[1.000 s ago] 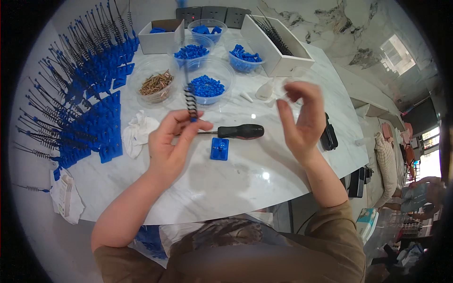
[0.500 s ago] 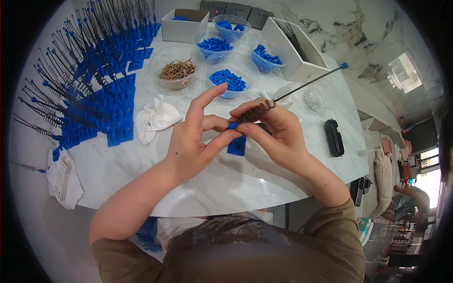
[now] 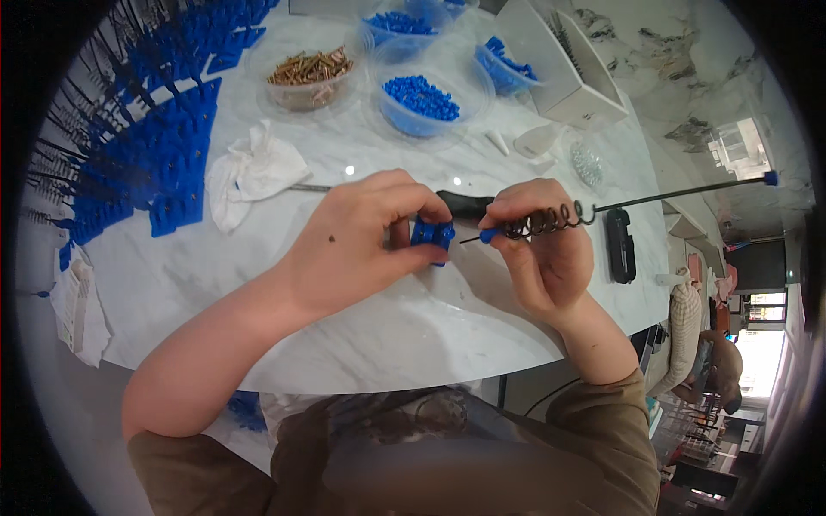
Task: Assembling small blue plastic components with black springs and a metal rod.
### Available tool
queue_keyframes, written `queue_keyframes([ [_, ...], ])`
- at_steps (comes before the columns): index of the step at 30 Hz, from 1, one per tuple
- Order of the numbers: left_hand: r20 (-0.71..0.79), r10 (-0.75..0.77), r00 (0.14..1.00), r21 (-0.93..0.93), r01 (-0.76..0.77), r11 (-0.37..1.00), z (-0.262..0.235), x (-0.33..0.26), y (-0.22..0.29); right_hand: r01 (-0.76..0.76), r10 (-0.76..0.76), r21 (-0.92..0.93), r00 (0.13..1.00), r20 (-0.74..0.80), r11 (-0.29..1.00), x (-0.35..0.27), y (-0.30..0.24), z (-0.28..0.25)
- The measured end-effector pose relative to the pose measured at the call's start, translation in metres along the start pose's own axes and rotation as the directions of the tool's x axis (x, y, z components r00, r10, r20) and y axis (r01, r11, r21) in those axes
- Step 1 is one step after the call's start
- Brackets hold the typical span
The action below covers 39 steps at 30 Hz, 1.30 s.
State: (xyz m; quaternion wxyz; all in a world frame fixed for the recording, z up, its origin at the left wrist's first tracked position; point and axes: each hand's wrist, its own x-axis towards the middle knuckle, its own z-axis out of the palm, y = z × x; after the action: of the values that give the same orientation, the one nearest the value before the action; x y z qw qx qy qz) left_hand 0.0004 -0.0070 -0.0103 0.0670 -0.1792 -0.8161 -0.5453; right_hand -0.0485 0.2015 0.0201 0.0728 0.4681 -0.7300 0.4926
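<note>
My left hand [image 3: 366,228] pinches a small blue plastic bracket [image 3: 430,234] between thumb and fingers. Just to its right, my right hand [image 3: 546,249] grips a black coiled spring rod [image 3: 551,221] by the blue collar [image 3: 489,236] at its near end. A thin bare tip sticks out of that collar toward the bracket, with a small gap between them. The rod's straight part runs out to the right and ends in a blue cap [image 3: 770,178]. Behind both hands lies a screwdriver [image 3: 467,205], its black handle and part of its shaft partly hidden by my left hand.
Tubs of brass-coloured screws [image 3: 311,67] and small blue pieces [image 3: 420,96] stand behind. A white box [image 3: 585,101] and black case [image 3: 619,246] are at right. Crumpled tissue [image 3: 254,172] and rows of blue bases with spring rods [image 3: 176,155] fill the left.
My hands have drawn apart, parting the spring rod's collar from the blue bracket. The rod has swung flatter toward the right. The view has shifted, and the screwdriver shows.
</note>
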Motion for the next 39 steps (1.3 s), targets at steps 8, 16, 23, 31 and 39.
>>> queue_keyframes([
  [8,0.020,-0.036,0.999,-0.046,0.037,0.998,0.0012,0.0012,-0.0072,0.038,-0.039,-0.034,0.999,-0.015,0.999,0.0027,0.0048,0.0022],
  [16,0.011,0.001,1.000,-0.027,-0.001,1.000,0.0023,0.0025,-0.0076,0.103,-0.102,-0.069,0.995,0.023,0.992,0.0015,0.0078,0.0020],
  [23,0.008,-0.009,1.000,-0.037,0.009,0.999,0.0020,0.0021,-0.0090,0.140,-0.130,-0.107,0.987,0.094,0.984,0.0044,0.0054,0.0000],
  [31,0.015,-0.028,1.000,-0.072,0.029,0.997,0.0016,0.0022,-0.0085,0.177,-0.163,-0.122,0.980,0.116,0.977,0.0045,0.0065,0.0015],
  [39,-0.001,0.001,1.000,-0.023,-0.001,1.000,0.0023,0.0030,-0.0084,0.170,-0.146,-0.165,0.979,0.145,0.972,0.0034,0.0046,-0.0022],
])
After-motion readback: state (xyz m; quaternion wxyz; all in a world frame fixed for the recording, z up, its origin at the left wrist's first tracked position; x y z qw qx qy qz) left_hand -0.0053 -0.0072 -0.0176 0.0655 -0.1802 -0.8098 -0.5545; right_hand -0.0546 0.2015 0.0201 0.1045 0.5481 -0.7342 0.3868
